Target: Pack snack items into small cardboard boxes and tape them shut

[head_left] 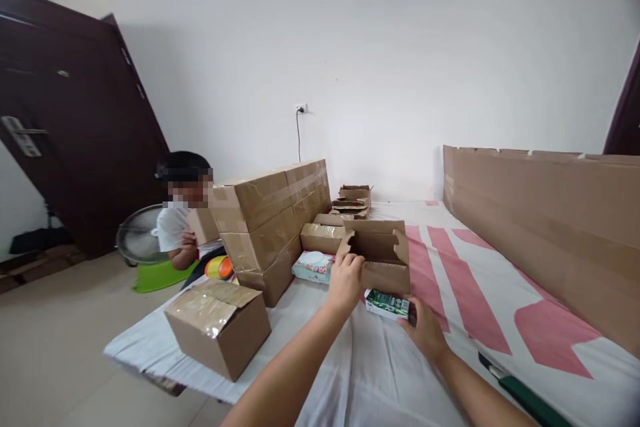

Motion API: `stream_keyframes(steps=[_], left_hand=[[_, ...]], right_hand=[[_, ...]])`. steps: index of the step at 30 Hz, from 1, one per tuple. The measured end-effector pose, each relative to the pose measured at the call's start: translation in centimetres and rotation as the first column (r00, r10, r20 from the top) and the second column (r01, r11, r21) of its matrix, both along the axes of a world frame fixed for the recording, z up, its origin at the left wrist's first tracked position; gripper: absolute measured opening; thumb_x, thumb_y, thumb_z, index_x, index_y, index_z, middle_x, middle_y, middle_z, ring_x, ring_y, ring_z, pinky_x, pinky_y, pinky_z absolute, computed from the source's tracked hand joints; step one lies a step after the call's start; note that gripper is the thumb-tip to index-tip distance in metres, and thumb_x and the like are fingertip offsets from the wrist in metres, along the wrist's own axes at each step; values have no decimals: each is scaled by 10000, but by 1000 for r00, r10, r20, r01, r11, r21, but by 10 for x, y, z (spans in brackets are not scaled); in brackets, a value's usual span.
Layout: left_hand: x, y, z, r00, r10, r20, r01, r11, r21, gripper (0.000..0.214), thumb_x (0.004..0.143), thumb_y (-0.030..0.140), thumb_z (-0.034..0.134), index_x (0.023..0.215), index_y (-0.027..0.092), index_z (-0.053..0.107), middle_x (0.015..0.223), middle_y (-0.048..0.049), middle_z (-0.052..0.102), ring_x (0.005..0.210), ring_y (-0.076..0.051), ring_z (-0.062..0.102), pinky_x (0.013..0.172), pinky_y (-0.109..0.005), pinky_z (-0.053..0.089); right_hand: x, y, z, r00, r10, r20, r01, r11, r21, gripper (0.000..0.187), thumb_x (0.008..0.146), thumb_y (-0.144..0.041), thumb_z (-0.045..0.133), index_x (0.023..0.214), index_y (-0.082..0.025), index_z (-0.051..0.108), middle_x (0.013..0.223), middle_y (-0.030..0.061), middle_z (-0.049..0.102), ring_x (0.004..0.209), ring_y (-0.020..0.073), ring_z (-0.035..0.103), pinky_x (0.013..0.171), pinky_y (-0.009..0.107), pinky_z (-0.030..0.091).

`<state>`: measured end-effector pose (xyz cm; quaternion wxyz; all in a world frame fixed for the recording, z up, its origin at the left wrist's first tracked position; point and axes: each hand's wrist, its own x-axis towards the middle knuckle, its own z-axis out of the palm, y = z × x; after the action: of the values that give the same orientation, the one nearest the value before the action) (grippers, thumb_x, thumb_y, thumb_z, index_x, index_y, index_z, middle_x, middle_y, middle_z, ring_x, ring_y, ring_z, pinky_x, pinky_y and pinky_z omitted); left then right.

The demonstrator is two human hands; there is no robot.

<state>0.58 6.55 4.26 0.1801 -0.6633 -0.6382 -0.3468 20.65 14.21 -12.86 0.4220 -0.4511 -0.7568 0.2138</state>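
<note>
An open cardboard box stands on the cloth-covered surface in front of me, its lid raised at the back. My left hand has its fingers curled over the box's left side. Just in front of it is a small green-and-white carton with printed sides. At the carton's right end, my right hand grips it between thumb and fingers, part of which are hidden. Beside my left hand lies a pale blue printed pack of wipes, with a taped cardboard box behind it.
Stacked taped boxes form a wall at left, with a single closed box nearer. Several open boxes sit farther back. A tall cardboard panel borders the right. A dark green tool lies front right. Another person holds cardboard.
</note>
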Motion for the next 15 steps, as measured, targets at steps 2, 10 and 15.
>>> stream_keyframes(steps=[2,10,15], left_hand=[[-4,-37,9,998,52,-29,-51,998,34,277,909,131,431,1030,203,669,1032,-81,675,1044,-249,517,939,-421,438],[-58,-105,1,860,478,-176,-467,878,103,258,889,154,461,1045,176,665,1091,-113,650,1096,-305,521,930,-473,448],[-53,-117,-55,790,611,-50,-579,771,265,620,882,301,538,1430,102,330,1512,-225,262,1421,-380,195,1082,-560,310]], right_hand=[[0,0,-1,1000,-1,0,1,1000,3,405,710,-339,606,1081,-184,552,1068,116,666,1016,291,613,886,416,475],[3,-3,4,999,40,18,-39,999,-33,371,750,-376,596,1070,-205,519,1028,81,654,948,259,628,799,363,492],[5,-6,8,999,46,23,-45,998,-33,375,740,-383,605,1062,-211,521,1037,86,654,970,264,620,810,359,486]])
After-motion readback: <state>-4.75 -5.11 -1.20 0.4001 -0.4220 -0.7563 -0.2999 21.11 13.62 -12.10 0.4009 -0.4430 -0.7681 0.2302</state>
